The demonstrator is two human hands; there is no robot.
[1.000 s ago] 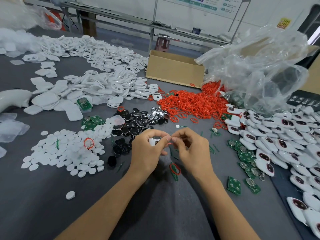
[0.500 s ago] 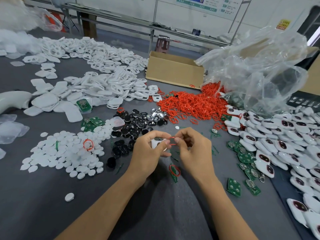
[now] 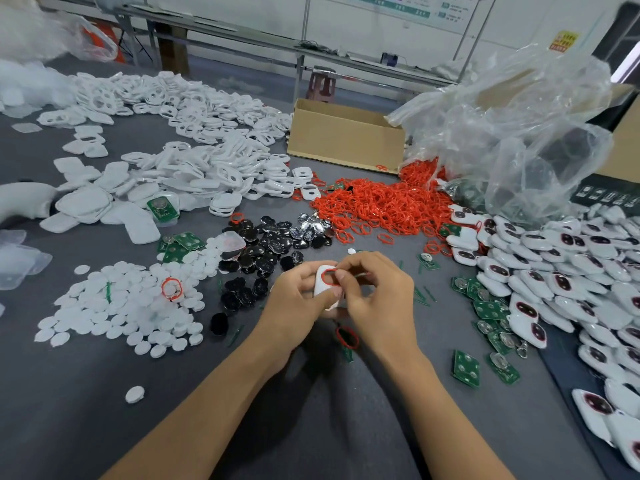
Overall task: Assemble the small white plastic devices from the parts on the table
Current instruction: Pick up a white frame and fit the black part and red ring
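Note:
My left hand [image 3: 294, 301] grips a small white plastic shell [image 3: 323, 289] near the middle of the grey table. A red rubber ring [image 3: 329, 276] lies against the shell's face. The thumb and forefinger of my right hand [image 3: 377, 299] pinch that ring at its right side. Both hands meet over the shell, and most of it is hidden by my fingers. Another red ring [image 3: 347, 337] lies on the table just below my hands.
Around my hands lie piles: white discs [image 3: 121, 306], black and silver buttons [image 3: 270, 244], red rings [image 3: 381, 202], white shells [image 3: 194, 168], green circuit boards [image 3: 485, 306], assembled devices [image 3: 571, 271]. A cardboard box [image 3: 343, 136] and clear plastic bag [image 3: 519, 133] stand behind.
The white shell has turned up into view in my left hand, and the red ring now sits on its face. Both hands stay at the same spot.

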